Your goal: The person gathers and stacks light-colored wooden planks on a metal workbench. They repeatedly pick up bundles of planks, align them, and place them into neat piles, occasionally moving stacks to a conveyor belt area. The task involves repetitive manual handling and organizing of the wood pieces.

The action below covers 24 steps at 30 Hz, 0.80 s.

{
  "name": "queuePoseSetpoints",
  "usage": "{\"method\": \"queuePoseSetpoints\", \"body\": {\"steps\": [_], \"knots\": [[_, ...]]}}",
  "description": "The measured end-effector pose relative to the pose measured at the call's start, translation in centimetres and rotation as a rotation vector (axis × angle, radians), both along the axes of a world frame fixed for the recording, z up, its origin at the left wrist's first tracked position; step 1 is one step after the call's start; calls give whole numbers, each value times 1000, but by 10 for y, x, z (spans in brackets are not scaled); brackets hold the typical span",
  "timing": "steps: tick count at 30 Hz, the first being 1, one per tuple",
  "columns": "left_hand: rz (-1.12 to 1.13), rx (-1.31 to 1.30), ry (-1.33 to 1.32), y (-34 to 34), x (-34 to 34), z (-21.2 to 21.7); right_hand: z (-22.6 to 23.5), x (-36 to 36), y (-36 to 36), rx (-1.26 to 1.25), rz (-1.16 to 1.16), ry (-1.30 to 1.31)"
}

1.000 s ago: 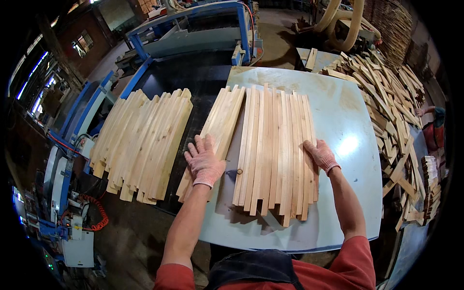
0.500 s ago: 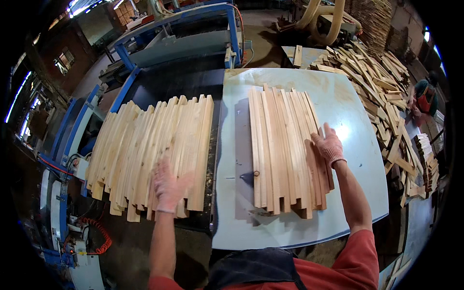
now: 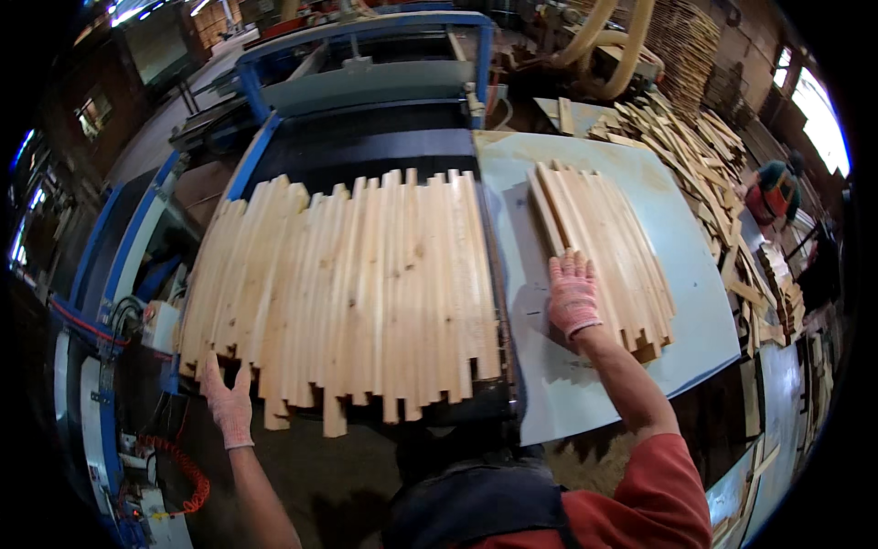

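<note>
Thumb and fingers parted, our left hand [image 3: 229, 404] is by wooden strips [image 3: 357, 293] at the dark bed [image 3: 366, 146]'s near-left corner; our right hand [image 3: 574, 297] rests, fingers straight, on a bundle [image 3: 608, 238] between the worktop [image 3: 549, 403]'s side edges. Stiff, likely slide-prone, both loads need clasping at opposite sides.

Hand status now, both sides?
Left hand: open, thumb spread, at the near ends of the wide row of wooden strips; contact unclear.
Right hand: open, fingers extended against the smaller strip stack.
</note>
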<state>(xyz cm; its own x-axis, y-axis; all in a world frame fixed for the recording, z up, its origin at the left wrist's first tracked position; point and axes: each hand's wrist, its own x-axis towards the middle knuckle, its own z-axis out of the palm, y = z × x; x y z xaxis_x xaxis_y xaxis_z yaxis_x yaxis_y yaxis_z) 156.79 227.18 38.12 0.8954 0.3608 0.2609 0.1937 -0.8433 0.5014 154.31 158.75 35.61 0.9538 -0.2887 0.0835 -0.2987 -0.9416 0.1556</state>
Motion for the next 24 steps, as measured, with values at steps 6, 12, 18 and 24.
{"method": "queuePoseSetpoints", "body": {"steps": [6, 12, 18, 24], "knots": [[224, 254, 85, 87, 40, 18, 5, 19, 24, 105, -9, -81], [375, 329, 231, 158, 90, 59, -24, 48, 60, 1112, 56, -343], [344, 395, 426, 188, 126, 87, -40, 49, 67, 1261, -30, -317], [278, 561, 198, 197, 124, 71, -40, 40, 76, 1355, -113, -250]]}}
